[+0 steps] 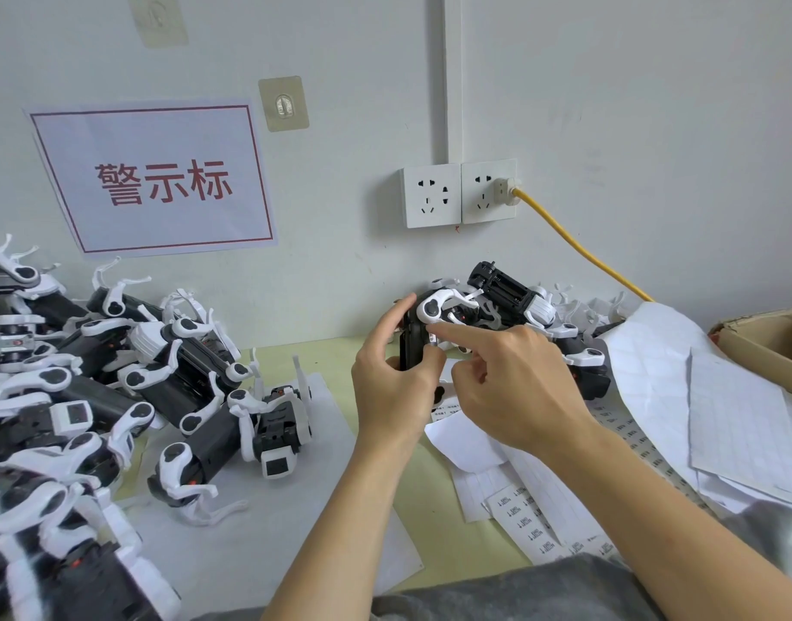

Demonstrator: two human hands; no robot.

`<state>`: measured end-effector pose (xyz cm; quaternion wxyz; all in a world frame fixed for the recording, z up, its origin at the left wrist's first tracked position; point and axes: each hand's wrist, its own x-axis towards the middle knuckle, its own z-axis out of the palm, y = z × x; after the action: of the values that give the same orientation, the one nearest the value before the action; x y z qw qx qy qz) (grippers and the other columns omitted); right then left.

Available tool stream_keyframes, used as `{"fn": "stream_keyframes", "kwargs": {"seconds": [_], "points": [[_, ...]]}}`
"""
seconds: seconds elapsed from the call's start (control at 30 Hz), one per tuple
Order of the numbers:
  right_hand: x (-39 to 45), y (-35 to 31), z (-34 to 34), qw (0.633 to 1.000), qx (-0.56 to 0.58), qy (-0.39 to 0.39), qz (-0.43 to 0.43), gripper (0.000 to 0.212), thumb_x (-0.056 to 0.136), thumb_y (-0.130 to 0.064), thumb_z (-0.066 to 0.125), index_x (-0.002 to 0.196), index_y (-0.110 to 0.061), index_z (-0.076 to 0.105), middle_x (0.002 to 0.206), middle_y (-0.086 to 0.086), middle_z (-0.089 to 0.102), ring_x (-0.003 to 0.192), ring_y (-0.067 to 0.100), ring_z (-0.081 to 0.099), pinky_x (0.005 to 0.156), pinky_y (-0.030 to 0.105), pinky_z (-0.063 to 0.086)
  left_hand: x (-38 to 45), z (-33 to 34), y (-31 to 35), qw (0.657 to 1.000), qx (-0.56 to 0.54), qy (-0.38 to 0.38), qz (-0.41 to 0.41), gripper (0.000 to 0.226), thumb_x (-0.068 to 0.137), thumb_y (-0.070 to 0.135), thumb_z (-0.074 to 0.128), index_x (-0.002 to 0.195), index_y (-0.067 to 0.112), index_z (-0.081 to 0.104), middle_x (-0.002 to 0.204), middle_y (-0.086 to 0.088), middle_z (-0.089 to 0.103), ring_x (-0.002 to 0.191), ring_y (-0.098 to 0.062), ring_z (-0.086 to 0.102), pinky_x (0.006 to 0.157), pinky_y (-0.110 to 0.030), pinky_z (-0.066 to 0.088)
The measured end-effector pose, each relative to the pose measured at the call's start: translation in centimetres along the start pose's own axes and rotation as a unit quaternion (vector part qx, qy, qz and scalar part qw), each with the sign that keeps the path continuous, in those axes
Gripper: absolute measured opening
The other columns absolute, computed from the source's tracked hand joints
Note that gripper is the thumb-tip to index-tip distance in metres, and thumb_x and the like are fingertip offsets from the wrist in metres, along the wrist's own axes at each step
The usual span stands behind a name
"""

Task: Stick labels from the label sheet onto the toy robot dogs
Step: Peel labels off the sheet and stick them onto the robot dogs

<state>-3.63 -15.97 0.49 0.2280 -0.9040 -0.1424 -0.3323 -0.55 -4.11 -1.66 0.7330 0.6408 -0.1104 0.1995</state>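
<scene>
Left hand [392, 387] fingers grip toy robot dog [423, 327]; right hand [515, 387] forefinger presses it.

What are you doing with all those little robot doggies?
A person is putting stickers on toy robot dogs. The left hand holds one robot dog up off the table, and the right hand presses a fingertip on its side, where a small label sits. A big pile of dogs lies on the left, a smaller pile behind the hands, and label sheets lie on the right.
</scene>
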Motion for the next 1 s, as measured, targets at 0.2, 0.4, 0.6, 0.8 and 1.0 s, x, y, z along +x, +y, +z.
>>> {"fn": "stream_keyframes", "kwargs": {"seconds": [0.2,0.4,0.6,0.8,1.0], "points": [[-0.14,-0.02,0.14,1.0,0.025,0.017,-0.006,0.055,0.077,-0.01,0.048,0.12,-0.033,0.073,0.042,-0.007,0.023,0.043,0.013,0.023,0.051,0.031,0.032,0.01,-0.01,0.16,1.0,-0.002,0.023,0.004,0.046,0.069,0.026,0.069,0.107,0.05,0.066,0.102,0.02,0.068,0.065,-0.013,0.067,0.054,-0.026,0.051],[-0.1,-0.01,0.08,1.0,0.022,0.006,-0.001,0.053,0.079,-0.005,0.055,0.118,-0.035,0.073,0.043,-0.008,0.032,0.045,0.015,0.031,0.056,0.036,0.046,0.0,-0.01,0.12,1.0,0.001,0.026,0.003,0.046,0.07,0.026,0.07,0.11,0.049,0.066,0.109,0.016,0.067,0.065,-0.015,0.067,0.055,-0.031,0.05],[-0.08,0.17,0.21,0.999,0.021,-0.029,0.017,0.059,0.082,-0.01,0.051,0.131,-0.041,0.063,0.054,-0.003,0.048,0.061,0.026,0.046,0.067,0.037,0.051,0.0,-0.05,0.15,1.0,-0.002,0.021,0.006,0.047,0.07,0.023,0.067,0.109,0.049,0.067,0.105,0.018,0.068,0.064,-0.012,0.066,0.052,-0.024,0.05],[-0.04,0.29,0.5,0.998,0.011,-0.068,0.005,0.071,0.083,-0.012,0.046,0.142,-0.052,0.046,0.055,0.0,0.043,0.056,0.021,0.04,0.056,0.033,0.04,0.26,-0.3,0.08,0.997,-0.049,0.046,-0.031,0.048,0.085,0.003,0.065,0.114,0.041,0.068,0.115,0.009,0.067,0.056,-0.01,0.061,0.044,-0.019,0.044],[-0.08,0.35,0.37,0.997,0.052,-0.059,-0.005,0.064,0.081,-0.006,0.048,0.131,-0.044,0.062,0.045,-0.002,0.031,0.046,0.019,0.029,0.049,0.026,0.025,0.31,-0.33,0.06,0.996,-0.059,0.059,-0.024,0.049,0.088,-0.004,0.061,0.118,0.034,0.066,0.12,0.004,0.067,0.077,0.009,0.067,0.057,-0.008,0.048]]}}
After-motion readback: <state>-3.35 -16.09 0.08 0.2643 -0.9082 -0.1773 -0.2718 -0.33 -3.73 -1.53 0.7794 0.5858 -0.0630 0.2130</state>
